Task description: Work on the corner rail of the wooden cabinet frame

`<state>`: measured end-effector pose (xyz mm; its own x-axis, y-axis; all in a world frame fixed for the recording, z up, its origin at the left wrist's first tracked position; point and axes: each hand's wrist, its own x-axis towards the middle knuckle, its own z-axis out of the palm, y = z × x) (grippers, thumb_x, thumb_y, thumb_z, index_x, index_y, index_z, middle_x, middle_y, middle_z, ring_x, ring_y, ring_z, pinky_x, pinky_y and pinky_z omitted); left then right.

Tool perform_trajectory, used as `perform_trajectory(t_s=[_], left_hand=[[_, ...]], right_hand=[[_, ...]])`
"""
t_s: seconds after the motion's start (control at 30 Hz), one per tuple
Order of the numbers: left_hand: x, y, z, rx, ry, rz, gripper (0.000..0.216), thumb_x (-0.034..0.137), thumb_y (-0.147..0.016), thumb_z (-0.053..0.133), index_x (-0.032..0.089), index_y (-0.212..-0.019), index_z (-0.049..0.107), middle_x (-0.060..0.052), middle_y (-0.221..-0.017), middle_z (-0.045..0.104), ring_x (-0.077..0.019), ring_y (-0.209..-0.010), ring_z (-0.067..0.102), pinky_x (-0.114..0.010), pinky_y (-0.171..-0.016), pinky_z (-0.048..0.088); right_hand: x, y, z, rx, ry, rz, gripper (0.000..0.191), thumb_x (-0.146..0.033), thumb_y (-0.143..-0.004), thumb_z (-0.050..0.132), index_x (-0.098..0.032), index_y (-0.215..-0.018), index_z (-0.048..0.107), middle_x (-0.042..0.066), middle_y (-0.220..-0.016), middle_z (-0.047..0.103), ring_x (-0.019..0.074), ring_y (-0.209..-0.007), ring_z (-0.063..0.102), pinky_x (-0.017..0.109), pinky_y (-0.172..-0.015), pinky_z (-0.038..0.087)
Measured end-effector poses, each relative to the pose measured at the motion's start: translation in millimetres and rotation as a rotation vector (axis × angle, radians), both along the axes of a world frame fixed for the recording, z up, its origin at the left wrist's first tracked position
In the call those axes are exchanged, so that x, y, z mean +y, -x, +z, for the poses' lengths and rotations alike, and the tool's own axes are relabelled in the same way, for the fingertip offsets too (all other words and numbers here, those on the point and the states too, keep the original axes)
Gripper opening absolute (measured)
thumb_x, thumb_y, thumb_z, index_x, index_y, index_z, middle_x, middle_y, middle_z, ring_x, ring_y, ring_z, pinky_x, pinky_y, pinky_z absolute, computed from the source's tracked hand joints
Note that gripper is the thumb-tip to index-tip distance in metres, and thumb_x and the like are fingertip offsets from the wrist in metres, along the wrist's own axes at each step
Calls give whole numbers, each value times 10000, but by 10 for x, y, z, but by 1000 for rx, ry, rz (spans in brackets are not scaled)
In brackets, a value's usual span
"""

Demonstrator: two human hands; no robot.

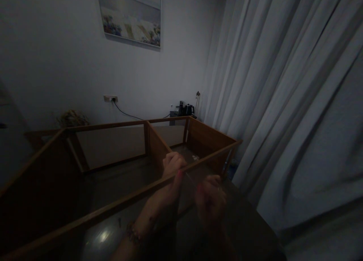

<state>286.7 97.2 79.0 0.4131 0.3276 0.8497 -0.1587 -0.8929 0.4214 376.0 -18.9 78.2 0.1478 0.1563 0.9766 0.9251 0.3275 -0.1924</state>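
Observation:
A wooden furniture frame [113, 207] with side panels and a middle divider [159, 140] spreads before me. My left hand [174, 166] is closed round its front rail near the divider, fingers on the far side and thumb on the near side. A bracelet circles that wrist. To the right, just below the rail, my right hand [211, 196] is closed in a pinch. From its fingers a thin rod [191, 178] points up and left towards the rail by my left thumb. Dimness and blur hide its exact kind and whether its tip touches the wood.
Long grey curtains [263, 94] hang close on the right. A black kettle [188, 109] stands behind the frame's far right corner. Small pale bits [195, 157] lie inside the right section. A cable [124, 113] runs from a wall socket [110, 98]; dried plants [74, 118] stand at far left.

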Motion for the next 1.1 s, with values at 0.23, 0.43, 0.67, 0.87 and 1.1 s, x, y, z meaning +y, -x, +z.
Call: perform_trajectory(t_s=[0.23, 0.43, 0.67, 0.87, 1.1], left_hand=[[-50, 26, 11, 14, 34, -8, 567, 556, -1130, 89, 245, -931, 520, -60, -983, 626, -286, -1095, 536, -473, -955, 415], [55, 10, -65, 86, 29, -10, 612, 578, -1116, 76, 248, -926, 556, -74, -982, 644, -300, -1077, 542, -489, -913, 449], [-53, 51, 25, 101, 53, -1, 597, 580, -1110, 81, 258, -936, 552, -88, -991, 629, -313, -1098, 521, -506, -957, 464], [-345, 192, 234, 134, 136, 48, 449, 387, -1132, 134, 248, -1015, 544, -111, -1117, 621, -310, -1222, 495, -533, -1063, 457], [-343, 188, 238, 125, 107, 63, 447, 396, -1129, 139, 254, -1036, 553, -112, -1117, 633, -318, -1229, 509, -549, -1080, 447]], right_hand=[[13, -58, -23, 105, 152, 267, 401, -210, -1088, 436, -236, -693, 502, -66, -569, 519, 123, -542, 507, 305, -618, 402], [28, -164, -121, 154, 69, 270, 344, -347, -1121, 415, -245, -833, 573, -33, -651, 590, 159, -618, 561, 306, -608, 440], [24, -222, -165, 37, 36, 291, 171, -265, -1106, 475, -255, -1202, 616, 17, -911, 726, 174, -790, 692, 313, -671, 556], [28, -268, -114, -128, 86, 260, 291, -362, -1138, 422, -268, -1153, 697, 20, -921, 749, 175, -825, 694, 337, -728, 545], [38, -186, -46, -177, -3, 116, 316, -415, -1143, 427, -258, -1061, 689, 0, -845, 732, 156, -751, 662, 329, -695, 508]])
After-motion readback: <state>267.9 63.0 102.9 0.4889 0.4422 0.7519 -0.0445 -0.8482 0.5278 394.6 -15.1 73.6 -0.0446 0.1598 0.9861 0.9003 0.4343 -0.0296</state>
